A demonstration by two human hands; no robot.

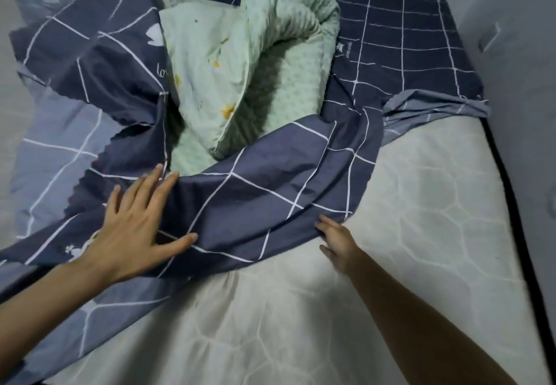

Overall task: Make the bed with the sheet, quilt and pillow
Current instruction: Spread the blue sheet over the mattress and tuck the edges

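Note:
A dark blue sheet (258, 186) with a white grid lies bunched across the far and left parts of the white quilted mattress (421, 219). A pale green quilt (228, 77) is heaped in the middle, half wrapped by the sheet. My left hand (135, 225) rests flat on the sheet with fingers spread, holding nothing. At the sheet's near edge my right hand (337, 241) has its fingers tucked under the cloth and grips it. No pillow is in view.
A grey wall (517, 53) runs along the bed's right side, with a small wall plate (489, 37) on it. The mattress's dark edge (511, 204) shows on the right. Floor shows at the far left.

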